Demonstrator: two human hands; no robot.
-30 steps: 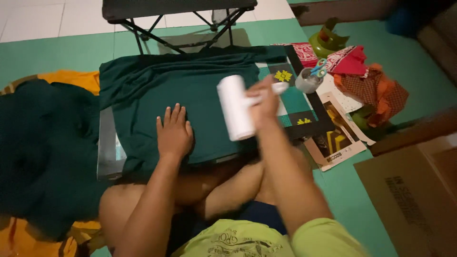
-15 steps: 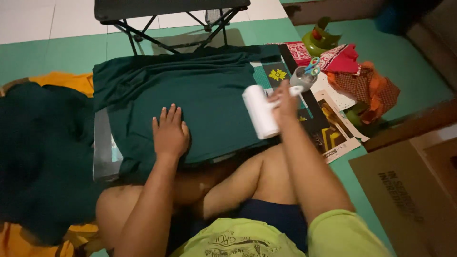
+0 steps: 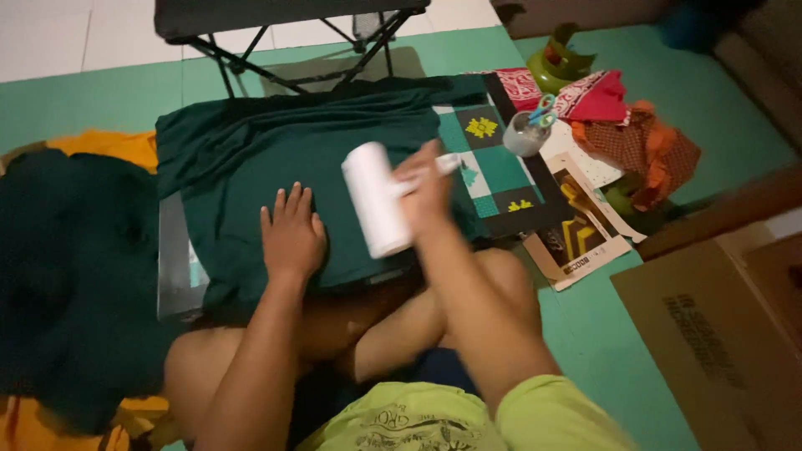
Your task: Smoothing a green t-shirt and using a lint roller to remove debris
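Head view. Right hand [image 3: 428, 194] closed around the handle of a white lint roller [image 3: 375, 199]; the roller's long axis runs 11 to 5 o'clock and it rests on the dark green cloth [image 3: 251, 150]. Left hand [image 3: 291, 235], at 8 o'clock of the roller, lies flat and open on the cloth, fingers spread. A cup with scissors [image 3: 529, 131] stands at 2 o'clock.
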